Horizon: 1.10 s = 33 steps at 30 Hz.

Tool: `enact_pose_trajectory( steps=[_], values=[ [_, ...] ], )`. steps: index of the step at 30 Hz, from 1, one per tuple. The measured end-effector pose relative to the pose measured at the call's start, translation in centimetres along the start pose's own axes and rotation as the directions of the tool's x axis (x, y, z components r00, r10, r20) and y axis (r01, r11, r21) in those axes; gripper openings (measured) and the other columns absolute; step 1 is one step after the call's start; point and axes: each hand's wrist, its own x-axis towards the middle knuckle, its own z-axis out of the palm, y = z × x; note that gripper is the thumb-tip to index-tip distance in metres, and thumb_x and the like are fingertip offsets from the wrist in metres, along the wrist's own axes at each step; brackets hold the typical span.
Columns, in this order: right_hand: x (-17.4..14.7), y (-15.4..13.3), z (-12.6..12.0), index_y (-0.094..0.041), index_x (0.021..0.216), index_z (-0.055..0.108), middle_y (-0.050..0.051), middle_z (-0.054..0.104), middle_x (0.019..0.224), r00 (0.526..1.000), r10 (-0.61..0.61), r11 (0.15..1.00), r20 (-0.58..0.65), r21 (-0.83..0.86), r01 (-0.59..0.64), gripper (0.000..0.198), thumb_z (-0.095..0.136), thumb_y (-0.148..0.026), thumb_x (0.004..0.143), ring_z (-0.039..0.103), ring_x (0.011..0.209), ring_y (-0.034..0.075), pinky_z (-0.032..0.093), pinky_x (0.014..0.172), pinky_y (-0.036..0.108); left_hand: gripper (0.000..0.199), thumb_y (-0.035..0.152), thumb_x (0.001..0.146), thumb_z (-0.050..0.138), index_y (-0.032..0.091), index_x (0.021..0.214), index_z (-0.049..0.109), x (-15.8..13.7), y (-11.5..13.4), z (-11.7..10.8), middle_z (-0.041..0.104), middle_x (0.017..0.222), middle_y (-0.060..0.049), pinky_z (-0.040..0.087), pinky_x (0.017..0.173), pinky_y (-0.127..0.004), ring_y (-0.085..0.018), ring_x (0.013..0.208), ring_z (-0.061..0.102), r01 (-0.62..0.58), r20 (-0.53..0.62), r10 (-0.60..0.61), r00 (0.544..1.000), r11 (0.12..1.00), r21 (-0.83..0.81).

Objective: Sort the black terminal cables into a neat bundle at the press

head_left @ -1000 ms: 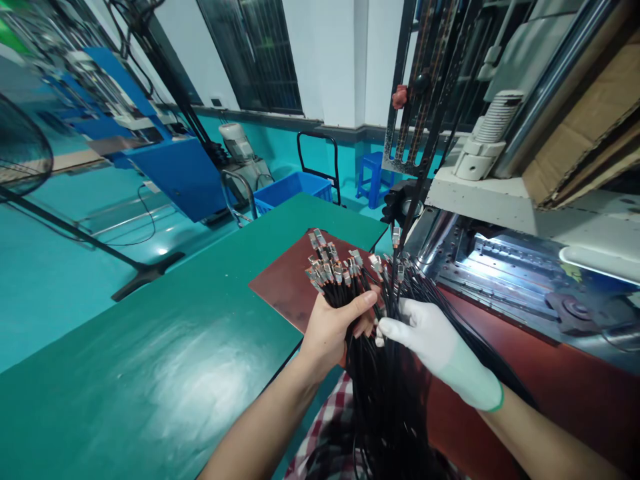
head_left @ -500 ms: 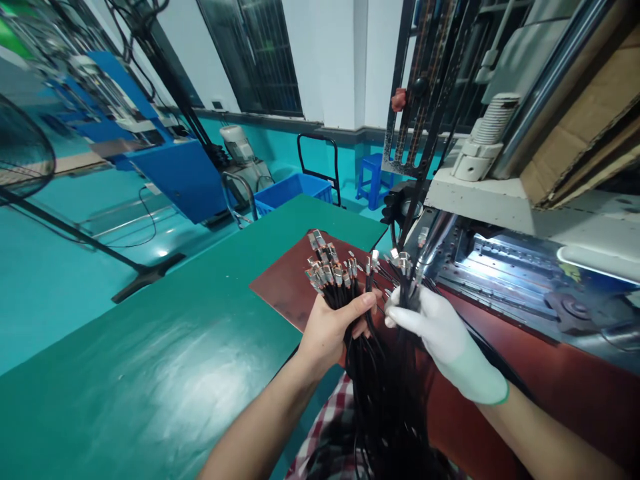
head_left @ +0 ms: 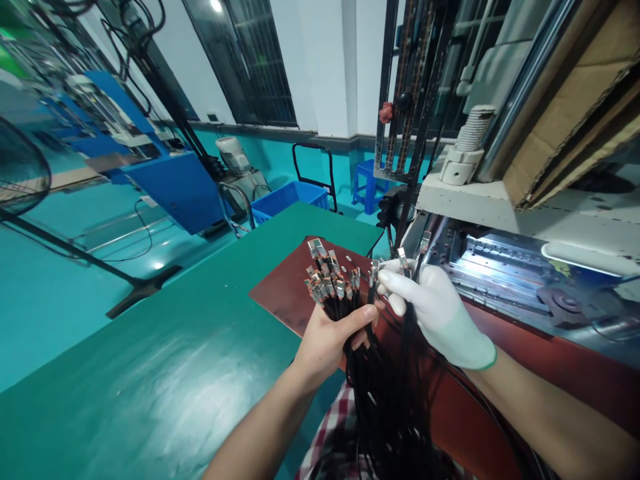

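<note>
My bare left hand (head_left: 330, 340) is wrapped round a thick bundle of black cables (head_left: 370, 387). Their metal connectors (head_left: 330, 283) fan out above its thumb, and the cable lengths hang down over my lap. In a white glove, my right hand (head_left: 435, 303) holds a few more black cables (head_left: 410, 320), whose metal ends (head_left: 403, 259) stick up past the fingers. The gloved thumb and fingertips are close beside one upright connector (head_left: 374, 270) at the right of the left-hand bunch; whether they touch it I cannot tell.
Beneath the hands is a reddish-brown sheet (head_left: 280, 287) on a green table (head_left: 165, 360). A machine with a lit metal bed (head_left: 505, 257) stands close on the right, cardboard (head_left: 565, 113) above it. Beyond the table are a blue crate (head_left: 290, 200), a blue stool (head_left: 369, 187) and a fan stand (head_left: 143, 287).
My right hand has risen slightly and its fingertips have moved left, up to the connector beside the bundle. The left hand keeps its hold. The whole view has shifted a little.
</note>
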Motion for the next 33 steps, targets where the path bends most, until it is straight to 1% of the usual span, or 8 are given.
enact_pose_trajectory(
  steps=[6,9,13,19,22,25,29,33],
  values=[
    [0.5,0.3,0.3,-0.015,0.069,0.06,-0.004,0.051,0.051,0.992,0.111,0.977,0.058,0.178,-0.12,0.021,0.062,-0.033,0.081,0.044,0.048,0.009,0.039,0.06,0.026,0.024,0.033,0.077,0.072,0.011,0.086,0.067,0.1,-0.2,-0.3,0.053,0.064,0.001,0.027,0.04,-0.018,-0.002,0.042,0.038,-0.006,0.029,0.006,1.0,1.0,-0.006],
    [0.5,0.7,0.3,-0.014,0.067,0.057,-0.003,0.05,0.055,0.992,0.107,0.972,0.065,0.204,-0.118,0.025,0.06,-0.033,0.084,0.043,0.051,0.008,0.037,0.059,0.025,0.023,0.032,0.077,0.072,0.011,0.084,0.067,0.2,-0.1,-0.3,0.052,0.064,0.001,0.028,0.041,-0.018,-0.002,0.042,0.039,0.007,0.03,-0.006,1.0,1.0,-0.019],
    [0.3,0.9,-0.1,-0.015,0.086,0.06,-0.002,0.053,0.068,0.994,0.105,0.969,0.02,0.225,-0.107,0.02,0.06,-0.034,0.086,0.046,0.059,0.008,0.038,0.063,0.024,0.024,0.032,0.076,0.073,0.01,0.085,0.067,0.2,-0.1,-0.4,0.053,0.064,0.001,0.03,0.042,-0.018,-0.002,0.041,0.039,0.024,0.02,-0.024,1.0,0.999,-0.035],
    [-0.8,1.8,-1.2,-0.017,0.104,0.058,0.003,0.061,0.101,0.991,0.1,0.995,0.086,-0.004,-0.1,0.03,0.066,-0.03,0.078,0.058,0.094,0.016,0.044,0.087,0.028,0.024,0.033,0.078,0.071,0.011,0.086,0.068,0.1,-0.5,-0.9,0.058,0.07,-0.001,0.037,0.047,-0.02,-0.004,0.045,0.044,0.007,-0.042,-0.009,0.999,0.999,-0.042],
    [-1.7,2.7,-1.7,-0.017,0.106,0.06,0.005,0.065,0.102,0.983,0.168,0.974,0.075,-0.169,-0.154,0.031,0.064,-0.034,0.08,0.059,0.1,0.021,0.046,0.09,0.034,0.021,0.03,0.076,0.074,0.012,0.085,0.069,0.0,-0.5,-1.1,0.064,0.08,-0.004,0.044,0.059,-0.02,-0.009,0.064,0.056,-0.047,-0.11,0.044,0.993,0.999,-0.023],
    [-2.6,3.4,-1.9,-0.019,0.105,0.062,0.005,0.067,0.099,0.97,0.231,0.949,0.081,-0.237,-0.206,0.029,0.062,-0.036,0.082,0.061,0.1,0.023,0.047,0.088,0.035,0.019,0.029,0.077,0.072,0.012,0.084,0.067,-0.1,-0.5,-1.0,0.065,0.083,-0.006,0.049,0.072,-0.024,-0.014,0.076,0.061,-0.029,-0.098,0.021,0.995,0.996,-0.081],
    [-3.1,3.7,-1.5,-0.017,0.1,0.062,0.005,0.067,0.098,0.965,0.253,0.941,0.066,-0.248,-0.23,0.027,0.063,-0.036,0.081,0.062,0.091,0.022,0.049,0.083,0.035,0.02,0.032,0.082,0.067,0.013,0.083,0.06,0.1,-0.5,-0.7,0.052,0.062,0.001,0.041,0.053,-0.022,-0.01,0.053,0.054,-0.023,-0.024,0.02,1.0,0.993,-0.113],
    [-2.9,3.6,-0.8,-0.016,0.092,0.062,0.005,0.068,0.089,0.971,0.233,0.946,0.059,-0.246,-0.212,0.022,0.064,-0.033,0.079,0.063,0.091,0.022,0.049,0.083,0.035,0.024,0.03,0.076,0.074,0.011,0.084,0.061,0.4,-0.7,-0.4,0.047,0.054,0.004,0.033,0.047,-0.02,-0.006,0.045,0.045,-0.063,-0.051,0.06,0.997,0.996,-0.059]
  ],
)
